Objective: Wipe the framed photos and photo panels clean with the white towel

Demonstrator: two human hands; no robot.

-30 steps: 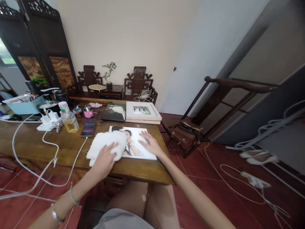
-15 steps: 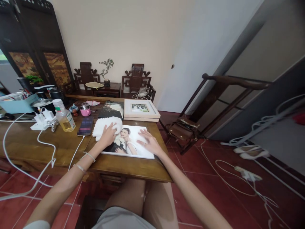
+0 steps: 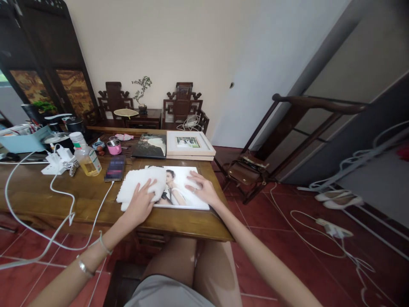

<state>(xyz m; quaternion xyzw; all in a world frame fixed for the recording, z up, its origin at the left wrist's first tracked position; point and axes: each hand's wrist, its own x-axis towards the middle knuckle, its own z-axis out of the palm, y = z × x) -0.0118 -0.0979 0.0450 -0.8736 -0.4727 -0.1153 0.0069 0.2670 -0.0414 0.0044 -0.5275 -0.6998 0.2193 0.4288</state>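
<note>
White cloth (image 3: 129, 187) under my spread left hand (image 3: 141, 202) overlaps the photo panel (image 3: 178, 196) (wiping looks underway, unfinished), right hand (image 3: 206, 191) splayed loosely on it.

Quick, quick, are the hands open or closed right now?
Left hand: open, fingers spread on the white cloth.
Right hand: open, fingers spread at the photo print's right side.

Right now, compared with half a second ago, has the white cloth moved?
Yes: judged against the phone, the white cloth under the left hand has shifted toward the person, closer to the near edge of the table.
</note>
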